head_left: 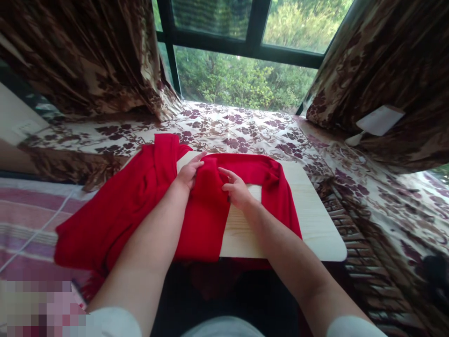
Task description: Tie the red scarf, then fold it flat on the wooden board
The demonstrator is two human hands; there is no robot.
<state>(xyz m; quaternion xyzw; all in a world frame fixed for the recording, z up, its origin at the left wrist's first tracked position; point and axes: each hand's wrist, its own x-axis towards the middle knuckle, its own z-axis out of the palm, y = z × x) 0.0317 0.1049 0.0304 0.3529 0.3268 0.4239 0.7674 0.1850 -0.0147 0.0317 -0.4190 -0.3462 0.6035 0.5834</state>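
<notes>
A long red scarf [210, 215] lies in folds over a small light wooden table [315, 210]. One flat section comes down towards me between my hands. My left hand [189, 174] rests at the left edge of this section, its fingers stretched forward on the cloth. At the right edge, my right hand [237, 189] touches the fabric with fingers apart and slightly bent. A loose heap of the same red cloth covers the table's left side and hangs beyond it. Another strip curves along the far edge and down the right. Parts of the fingertips are hard to make out.
A window seat with a floral cover [238, 126] runs behind the table, below a dark-framed window. Patterned curtains [115, 61] hang at both sides. A white lamp [380, 120] stands at right. Striped bedding [31, 215] with a pale cable lies at left.
</notes>
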